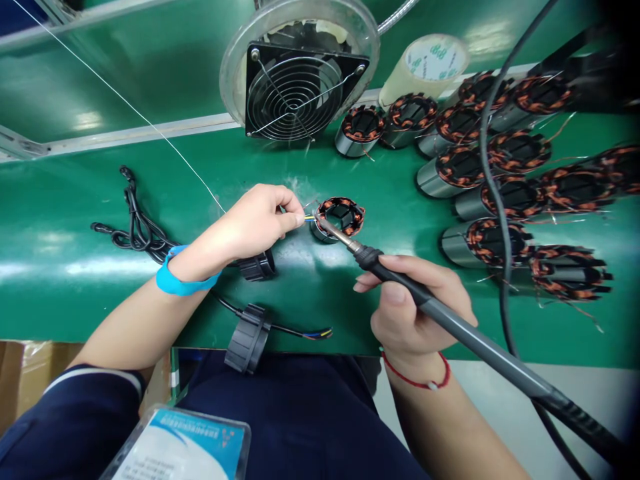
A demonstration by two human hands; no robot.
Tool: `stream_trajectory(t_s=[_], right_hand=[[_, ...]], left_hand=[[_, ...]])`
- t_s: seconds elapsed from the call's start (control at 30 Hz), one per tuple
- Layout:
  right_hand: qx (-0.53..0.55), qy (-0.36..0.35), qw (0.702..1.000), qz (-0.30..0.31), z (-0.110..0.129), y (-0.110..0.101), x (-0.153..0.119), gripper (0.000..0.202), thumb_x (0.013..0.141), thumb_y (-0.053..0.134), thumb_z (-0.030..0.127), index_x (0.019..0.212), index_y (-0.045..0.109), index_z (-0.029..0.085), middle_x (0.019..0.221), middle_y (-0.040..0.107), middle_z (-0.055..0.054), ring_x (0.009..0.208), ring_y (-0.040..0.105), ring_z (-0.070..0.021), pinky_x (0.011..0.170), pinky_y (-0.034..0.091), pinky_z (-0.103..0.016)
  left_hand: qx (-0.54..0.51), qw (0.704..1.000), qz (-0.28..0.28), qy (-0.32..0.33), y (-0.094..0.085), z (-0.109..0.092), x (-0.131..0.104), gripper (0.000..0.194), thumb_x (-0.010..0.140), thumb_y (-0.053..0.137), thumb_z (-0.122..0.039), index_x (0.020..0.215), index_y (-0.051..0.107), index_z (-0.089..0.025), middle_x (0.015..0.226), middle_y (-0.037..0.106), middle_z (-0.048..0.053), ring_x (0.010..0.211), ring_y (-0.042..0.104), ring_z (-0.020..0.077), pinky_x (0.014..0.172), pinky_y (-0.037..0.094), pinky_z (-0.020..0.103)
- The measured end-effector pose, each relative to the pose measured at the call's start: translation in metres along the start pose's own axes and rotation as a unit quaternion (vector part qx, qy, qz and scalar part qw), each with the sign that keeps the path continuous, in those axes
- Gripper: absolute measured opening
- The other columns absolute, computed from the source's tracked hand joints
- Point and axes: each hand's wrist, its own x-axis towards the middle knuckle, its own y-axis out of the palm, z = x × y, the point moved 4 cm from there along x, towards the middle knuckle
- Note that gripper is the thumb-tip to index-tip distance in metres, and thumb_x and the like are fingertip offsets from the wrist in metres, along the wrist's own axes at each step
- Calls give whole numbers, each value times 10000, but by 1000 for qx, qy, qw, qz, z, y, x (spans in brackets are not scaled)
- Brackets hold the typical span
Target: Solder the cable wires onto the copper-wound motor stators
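My left hand (265, 217), with a blue wristband, pinches thin coloured wires (310, 218) beside a copper-wound stator (345, 217) that stands on the green bench. A thin solder strand runs from the upper left down to behind this hand. My right hand (417, 303) grips a soldering iron (450, 320), whose metal tip meets the wires at the stator's left rim. Below my left wrist lies a black cap (257, 265), partly hidden. Nearer the bench edge is another black ribbed cap (249, 338) with a cable ending in coloured wires (317, 333).
Several wound stators (500, 233) stand and lie at the right, crossed by a hanging grey cable (493, 180). A fan (295, 100) is behind my hands, with a tape roll (430, 63) beside it. Coiled black cables (135, 223) lie at the left.
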Motion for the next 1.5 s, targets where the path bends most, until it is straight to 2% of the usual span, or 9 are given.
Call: stream_trajectory(t_s=[0.33, 0.73, 1.03, 1.2, 1.4, 1.5], right_hand=[[2, 4, 1000, -14, -2, -1, -1, 221, 886, 641, 260, 1099, 683, 222, 757, 701, -15, 524, 669, -152, 420, 529, -272], [7, 9, 1000, 1, -1, 1, -1, 224, 888, 640, 252, 1107, 685, 239, 757, 701, -2, 536, 674, -148, 456, 557, -273], [0, 2, 1000, -26, -1, 1, -2, 229, 896, 635, 285, 1113, 683, 230, 784, 711, -18, 523, 674, -154, 425, 552, -280], [-4, 11, 1000, -19, -3, 1, -5, 232, 876, 659, 250, 1105, 690, 233, 885, 722, -34, 559, 692, -151, 483, 590, -287], [1, 2, 1000, -24, -4, 1, -1, 274, 893, 650, 261, 1166, 671, 254, 824, 716, -14, 580, 693, -158, 499, 589, -300], [-14, 26, 1000, 2, -3, 5, 7, 350, 905, 639, 256, 1252, 618, 299, 998, 734, -40, 717, 732, -200, 610, 625, -364]], left_hand=[[-2, 1000, 0, -5, 1, -1, -1, 109, 801, 597, -134, 693, 610, -142, 589, 559, -24, 526, 447, 73, 537, 349, 248], [1, 1000, -7, -18, 0, -1, -2, 95, 804, 604, -152, 711, 620, -141, 577, 548, -28, 517, 434, 76, 523, 332, 246], [2, 1000, -5, -24, 1, -3, -3, 96, 803, 586, -140, 712, 615, -141, 575, 541, -25, 519, 432, 81, 524, 326, 247], [9, 1000, -10, -18, 1, -1, -3, 98, 807, 596, -172, 716, 620, -144, 582, 544, -22, 526, 423, 83, 517, 319, 247], [6, 1000, -12, -18, 1, 1, -5, 90, 805, 583, -174, 726, 615, -145, 579, 541, -24, 523, 433, 84, 514, 328, 242], [5, 1000, -15, -18, 1, 1, -5, 91, 803, 579, -183, 727, 614, -146, 580, 545, -22, 526, 444, 88, 519, 333, 243]])
